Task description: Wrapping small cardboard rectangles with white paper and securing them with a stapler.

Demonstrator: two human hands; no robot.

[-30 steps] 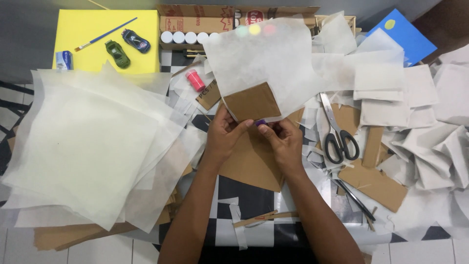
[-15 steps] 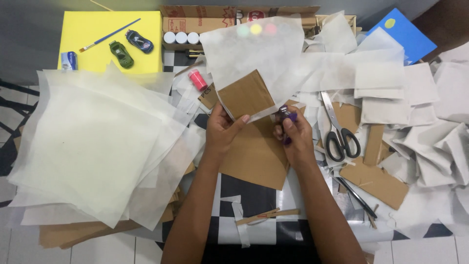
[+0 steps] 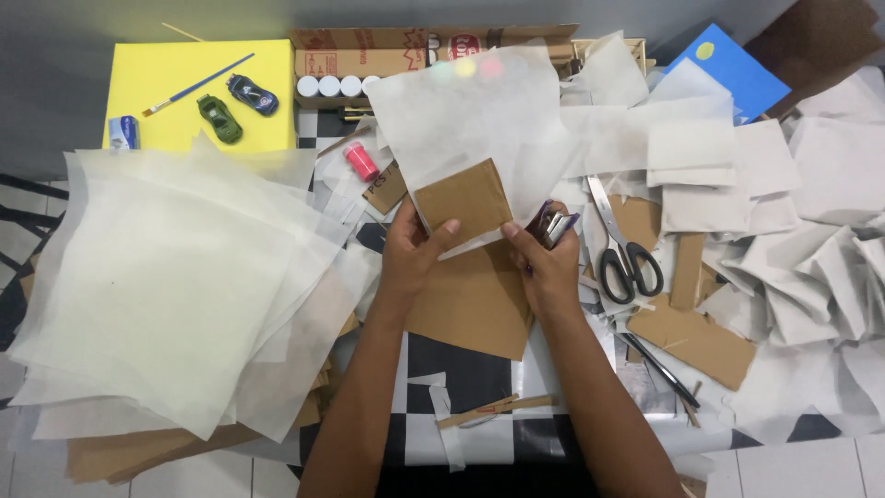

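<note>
Near: loose cardboard strips on the checkered table; centre: left hand pinches a brown cardboard square wrapped in white tissue sheet; right hand, drawn back rightward off the square since a second ago, now grips a small stapler; right: scissors; far left: toy cars on a yellow board.

likely a home craft corner: paper sheets, cardboard scraps, scissors, paintbrush.
</note>
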